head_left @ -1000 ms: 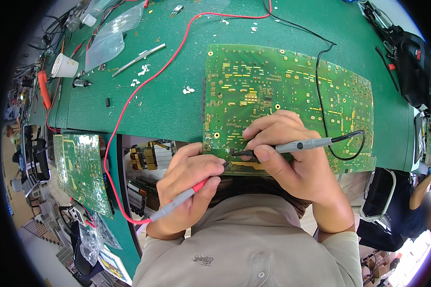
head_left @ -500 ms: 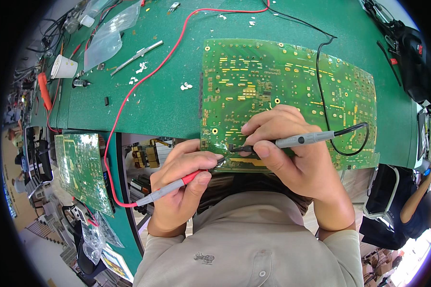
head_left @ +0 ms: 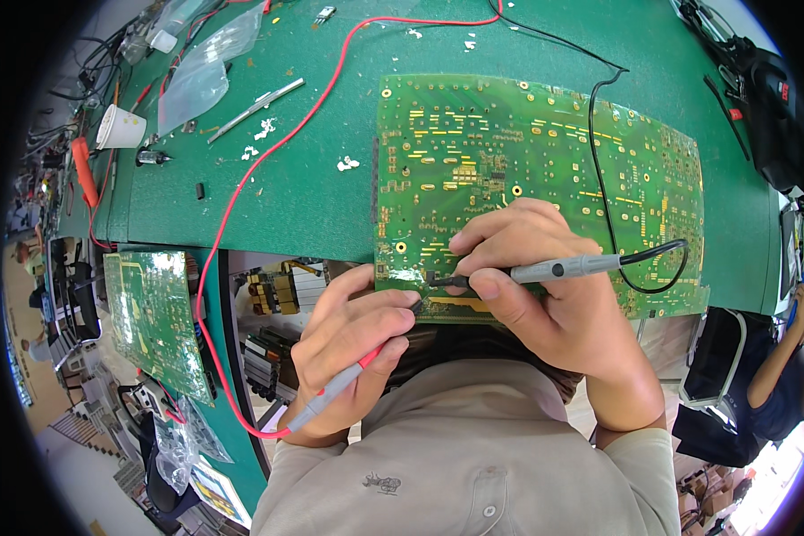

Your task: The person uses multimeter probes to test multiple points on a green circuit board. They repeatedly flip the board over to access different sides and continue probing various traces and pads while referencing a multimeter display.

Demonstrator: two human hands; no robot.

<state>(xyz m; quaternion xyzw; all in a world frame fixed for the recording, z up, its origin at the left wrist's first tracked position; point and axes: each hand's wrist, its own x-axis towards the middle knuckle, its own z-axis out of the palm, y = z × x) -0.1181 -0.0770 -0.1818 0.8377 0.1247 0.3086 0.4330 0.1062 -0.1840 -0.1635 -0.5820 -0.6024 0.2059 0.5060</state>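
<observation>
A large green circuit board [head_left: 545, 170] lies on the green bench, its near edge just in front of me. My left hand [head_left: 353, 335] is closed round a red and grey test probe [head_left: 335, 389], at the board's near left corner; the fingers cover much of its front part. My right hand [head_left: 545, 268] pinches a black and grey test probe [head_left: 567, 267], pointing left. Its black tip is at a small dark component [head_left: 431, 278] near that corner; whether it touches is too small to tell. A red lead [head_left: 281, 143] and a black lead [head_left: 596, 152] run from the probes to the far side.
A second circuit board [head_left: 156, 322] lies at the left. Beyond it are a white paper cup [head_left: 121, 127], an orange-handled tool [head_left: 84, 171], a metal rod [head_left: 257, 110] and a clear plastic bag [head_left: 207, 85]. A black bag [head_left: 773, 116] sits far right; another person [head_left: 782, 384] is behind it.
My left hand has turned the red probe steeper, its back end swinging down toward me, and the red lead has dropped with it. My right hand and the board have hardly moved.
</observation>
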